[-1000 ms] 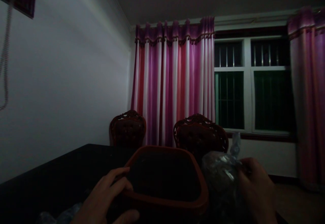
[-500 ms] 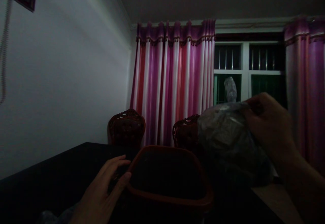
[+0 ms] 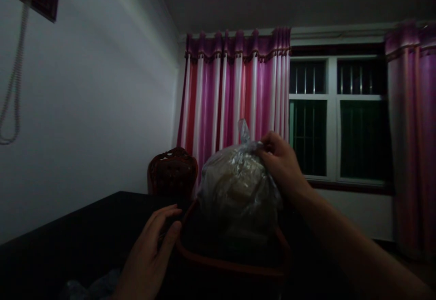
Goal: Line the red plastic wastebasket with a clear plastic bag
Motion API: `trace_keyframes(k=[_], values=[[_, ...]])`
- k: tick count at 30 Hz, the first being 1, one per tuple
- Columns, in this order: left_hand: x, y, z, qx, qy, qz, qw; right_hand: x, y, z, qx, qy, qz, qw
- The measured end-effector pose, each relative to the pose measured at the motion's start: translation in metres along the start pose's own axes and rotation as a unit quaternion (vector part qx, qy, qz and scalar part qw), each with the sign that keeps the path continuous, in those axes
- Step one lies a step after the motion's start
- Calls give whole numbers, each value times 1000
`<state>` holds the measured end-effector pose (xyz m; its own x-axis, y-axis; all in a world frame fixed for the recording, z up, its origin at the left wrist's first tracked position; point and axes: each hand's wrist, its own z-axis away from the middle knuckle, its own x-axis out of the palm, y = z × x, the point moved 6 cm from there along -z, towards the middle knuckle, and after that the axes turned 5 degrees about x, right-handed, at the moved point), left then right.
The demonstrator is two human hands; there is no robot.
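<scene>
A bulging, clear plastic bag [image 3: 238, 186] is pinched near its gathered top by my right hand [image 3: 279, 159]. Its contents look pale, but I cannot make out what they are. The bag hangs over or inside a dark container with a reddish-brown rim [image 3: 231, 263]; how deep it sits is hidden in the dark. At the container's left side rests my left hand [image 3: 153, 250], fingers apart and holding nothing, its fingertips by the rim.
Crumpled plastic [image 3: 91, 288] lies on the dark table [image 3: 102, 218] left of the container. A carved chair [image 3: 173, 173] stands behind the table. Farther back are striped curtains [image 3: 231, 91] and a barred window [image 3: 363, 136]. A beaded cord [image 3: 17, 86] hangs at the left wall.
My right hand has carried the plastic bag leftward, from beside the container to over it. My left hand stays by the rim. The view has shifted slightly.
</scene>
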<state>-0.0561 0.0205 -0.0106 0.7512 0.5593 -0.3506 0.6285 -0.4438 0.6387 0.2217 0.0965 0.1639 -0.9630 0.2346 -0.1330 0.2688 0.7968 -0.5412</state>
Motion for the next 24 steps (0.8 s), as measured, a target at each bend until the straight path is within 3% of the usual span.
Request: trace_keyframes(k=[4, 8, 12, 16, 20, 24], values=[[3, 5, 2, 16, 11, -7, 1000, 34, 17, 31, 6, -102, 28, 994], [3, 22, 4, 52, 18, -13, 998, 49, 30, 53, 19, -172, 58, 983], [15, 55, -16, 107, -29, -51, 993, 51, 37, 63, 23, -194, 79, 978], [44, 90, -51, 187, -98, -74, 975, 50, 34, 68, 29, -204, 85, 975], [72, 98, -68, 196, -195, -77, 958, 48, 29, 74, 45, -223, 74, 971], [74, 96, -68, 182, -206, -41, 960, 38, 39, 77, 82, -255, 35, 963]])
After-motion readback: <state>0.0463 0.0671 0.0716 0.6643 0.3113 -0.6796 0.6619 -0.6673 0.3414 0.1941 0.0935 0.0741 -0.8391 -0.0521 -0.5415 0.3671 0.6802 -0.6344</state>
